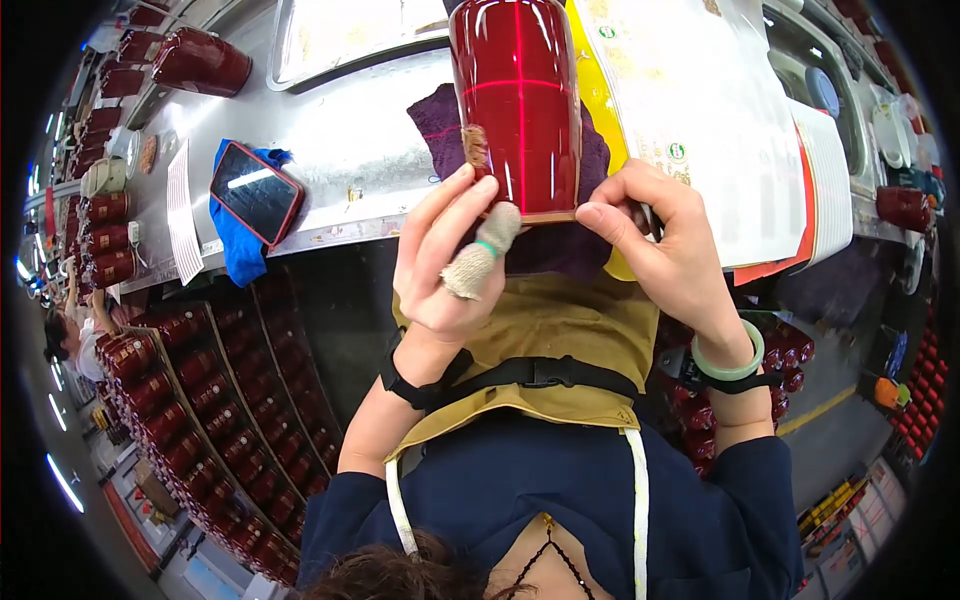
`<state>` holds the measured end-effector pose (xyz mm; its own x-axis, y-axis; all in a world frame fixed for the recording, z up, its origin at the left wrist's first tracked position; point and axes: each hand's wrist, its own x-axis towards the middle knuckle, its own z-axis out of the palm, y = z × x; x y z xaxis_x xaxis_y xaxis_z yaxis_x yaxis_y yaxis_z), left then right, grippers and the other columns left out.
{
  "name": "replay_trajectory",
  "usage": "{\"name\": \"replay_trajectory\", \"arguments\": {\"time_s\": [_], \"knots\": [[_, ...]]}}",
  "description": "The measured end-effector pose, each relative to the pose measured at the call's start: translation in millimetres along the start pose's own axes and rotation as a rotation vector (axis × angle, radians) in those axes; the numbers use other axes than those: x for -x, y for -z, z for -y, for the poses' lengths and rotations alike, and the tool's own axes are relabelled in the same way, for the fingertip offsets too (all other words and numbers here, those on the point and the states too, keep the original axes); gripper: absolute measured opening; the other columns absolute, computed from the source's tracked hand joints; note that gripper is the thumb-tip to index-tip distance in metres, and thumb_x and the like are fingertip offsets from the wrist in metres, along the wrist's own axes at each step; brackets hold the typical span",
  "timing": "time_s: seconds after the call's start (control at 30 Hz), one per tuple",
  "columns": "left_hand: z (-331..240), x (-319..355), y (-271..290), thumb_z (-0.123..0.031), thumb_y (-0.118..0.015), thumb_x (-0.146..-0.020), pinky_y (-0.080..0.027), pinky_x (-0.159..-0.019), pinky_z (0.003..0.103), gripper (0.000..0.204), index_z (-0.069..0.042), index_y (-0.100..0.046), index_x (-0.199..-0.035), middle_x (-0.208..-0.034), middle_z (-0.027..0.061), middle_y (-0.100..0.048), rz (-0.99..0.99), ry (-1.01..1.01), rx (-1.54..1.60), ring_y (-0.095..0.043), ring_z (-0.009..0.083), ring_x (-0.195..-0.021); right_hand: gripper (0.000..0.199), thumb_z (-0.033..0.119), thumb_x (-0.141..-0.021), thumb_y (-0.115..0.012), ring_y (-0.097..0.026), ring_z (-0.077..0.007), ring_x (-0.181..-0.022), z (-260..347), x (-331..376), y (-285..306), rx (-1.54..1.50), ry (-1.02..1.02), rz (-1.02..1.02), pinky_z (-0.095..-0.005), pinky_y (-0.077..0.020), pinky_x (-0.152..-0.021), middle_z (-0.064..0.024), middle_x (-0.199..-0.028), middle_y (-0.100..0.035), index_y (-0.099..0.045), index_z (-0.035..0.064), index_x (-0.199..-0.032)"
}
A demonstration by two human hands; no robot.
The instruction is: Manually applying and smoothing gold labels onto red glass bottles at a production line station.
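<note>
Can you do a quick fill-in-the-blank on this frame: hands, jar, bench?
1. Both hands, the left hand and the right hand, grip the near end of a shiny ____ cylindrical jar.
2. The jar lies on a ____ cloth on the metal bench.
3. A phone in a red case rests on a ____ rag.
4. The right wrist wears a pale green ____.

Missing words: red; purple; blue; bangle
</note>
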<state>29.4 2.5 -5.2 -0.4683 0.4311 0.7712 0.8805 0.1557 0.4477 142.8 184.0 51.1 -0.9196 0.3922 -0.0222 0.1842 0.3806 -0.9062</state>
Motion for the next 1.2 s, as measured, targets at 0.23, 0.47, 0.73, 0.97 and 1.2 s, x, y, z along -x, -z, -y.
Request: {"name": "replay_trajectory", "arguments": {"time_s": [0.23,0.47,0.73,0.97,1.2], "knots": [[4.5,7.5,4.5,0.011,-0.083,-0.077,-0.062,-0.093,0.041,0.037,0.008,-0.073,-0.113,-0.119,0.0179,-0.073,0.029,-0.062,-0.035,-0.072,0.0351,-0.110,0.020,0.015,-0.093,-0.078,-0.053,-0.0171,-0.070,1.4,-1.4,-1.9,0.003,0.011,0.002,-0.0330,-0.0439,-0.067,-0.0061,-0.076,-0.061,-0.067,-0.0007,-0.087],[-7.0,-3.5,3.6,0.007,-0.084,-0.078,-0.059,-0.095,0.039,0.040,0.010,-0.071,-0.116,-0.122,0.0167,-0.072,0.064,-0.188,-0.216,-0.069,0.0358,-0.115,0.019,0.015,-0.093,-0.078,-0.054,-0.0172,-0.071,-2.4,-2.1,-2.4,0.009,0.016,-0.008,-0.0332,-0.0440,-0.067,-0.0059,-0.077,-0.062,-0.068,0.0002,-0.087],[4.1,5.1,-2.3,0.014,-0.082,-0.077,-0.063,-0.093,0.041,0.039,0.008,-0.071,-0.114,-0.116,0.0199,-0.075,-0.022,0.086,0.095,-0.073,0.0395,-0.110,0.019,0.014,-0.092,-0.080,-0.052,-0.0160,-0.064,-3.7,-4.9,-8.6,-0.007,0.105,-0.034,-0.0322,-0.0420,-0.061,-0.0065,-0.076,-0.061,-0.068,-0.0004,-0.087],[1.8,3.9,1.8,0.011,-0.082,-0.079,-0.061,-0.095,0.041,0.034,0.008,-0.072,-0.112,-0.122,0.0181,-0.072,0.031,-0.084,-0.012,-0.070,0.0352,-0.112,0.017,0.012,-0.092,-0.079,-0.052,-0.0159,-0.063,-4.9,-4.0,-11.2,-0.026,0.116,-0.041,-0.0325,-0.0421,-0.060,-0.0071,-0.075,-0.061,-0.069,-0.0007,-0.086],[-4.5,-7.0,2.2,0.008,-0.084,-0.078,-0.061,-0.094,0.041,0.032,0.005,-0.074,-0.108,-0.117,0.0166,-0.075,0.125,-0.118,-0.031,-0.069,0.0363,-0.114,0.019,0.014,-0.093,-0.077,-0.055,-0.0168,-0.065,-5.7,-2.9,-4.9,-0.023,0.015,-0.061,-0.0327,-0.0438,-0.062,-0.0075,-0.077,-0.064,-0.068,-0.0014,-0.086]]}}
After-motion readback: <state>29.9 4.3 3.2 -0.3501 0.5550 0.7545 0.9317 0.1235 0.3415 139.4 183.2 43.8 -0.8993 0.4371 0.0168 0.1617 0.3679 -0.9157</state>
